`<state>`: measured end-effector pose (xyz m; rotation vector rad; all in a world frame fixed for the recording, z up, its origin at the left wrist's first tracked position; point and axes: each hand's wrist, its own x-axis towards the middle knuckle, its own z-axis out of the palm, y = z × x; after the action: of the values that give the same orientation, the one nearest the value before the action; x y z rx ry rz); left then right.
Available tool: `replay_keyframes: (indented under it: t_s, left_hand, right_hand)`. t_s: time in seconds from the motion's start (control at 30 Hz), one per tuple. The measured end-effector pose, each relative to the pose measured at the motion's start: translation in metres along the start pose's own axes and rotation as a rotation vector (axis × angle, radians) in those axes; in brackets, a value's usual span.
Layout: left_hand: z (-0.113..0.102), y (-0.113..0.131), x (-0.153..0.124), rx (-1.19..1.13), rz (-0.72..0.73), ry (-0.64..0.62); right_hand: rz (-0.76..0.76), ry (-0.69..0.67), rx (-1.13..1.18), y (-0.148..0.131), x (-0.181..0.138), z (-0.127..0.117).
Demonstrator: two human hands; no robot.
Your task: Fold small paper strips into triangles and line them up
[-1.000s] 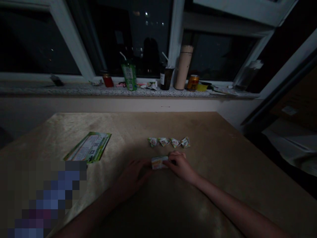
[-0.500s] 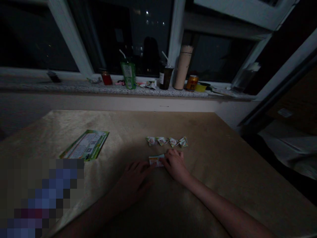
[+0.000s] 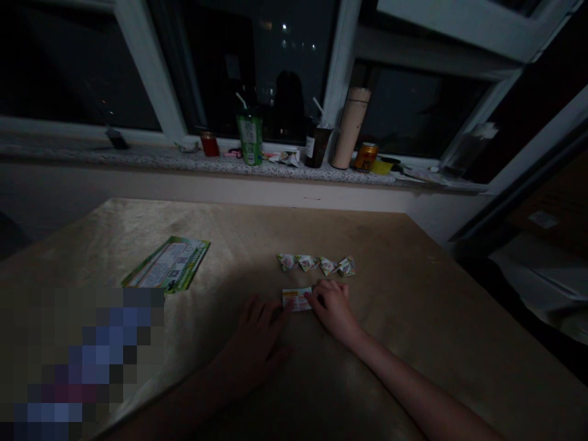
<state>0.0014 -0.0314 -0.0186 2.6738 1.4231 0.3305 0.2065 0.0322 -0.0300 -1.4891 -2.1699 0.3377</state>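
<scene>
A small folded slip of printed paper lies on the tan table. My right hand presses down on its right end with bent fingers. My left hand lies flat with fingers stretched out, the fingertips touching the slip's left edge. Just beyond the slip sits a row of several small folded paper pieces.
A green printed leaflet lies at the left of the table. On the window sill stand a green cup with a straw, a dark cup, a tall beige flask and an orange can. A blurred patch covers the lower left.
My left hand has slid back and flattened, its fingertips staying at the slip's left edge. The slip now lies flat under my right fingers. The view shifted slightly.
</scene>
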Motion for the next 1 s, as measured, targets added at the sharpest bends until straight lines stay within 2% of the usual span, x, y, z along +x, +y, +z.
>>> replay_keyframes:
  t_s: [0.17, 0.37, 0.53, 1.0]
  left_hand:
    - [0.0025, 0.0009, 0.0, 0.036, -0.016, 0.002]
    - [0.0058, -0.0033, -0.0006, 0.015, 0.082, -0.029]
    - [0.0074, -0.005, 0.0, -0.011, 0.091, -0.018]
    - [0.0011, -0.0047, 0.0035, -0.013, 0.114, -0.048]
  right_hand:
    - [-0.011, 0.007, -0.022, 0.0005, 0.0001, 0.0024]
    - [-0.017, 0.015, -0.036, 0.0004, 0.0005, 0.0035]
    - [-0.005, 0.004, -0.043, -0.0016, 0.0011, 0.0013]
    - [-0.044, -0.025, -0.129, -0.0014, 0.002, 0.0027]
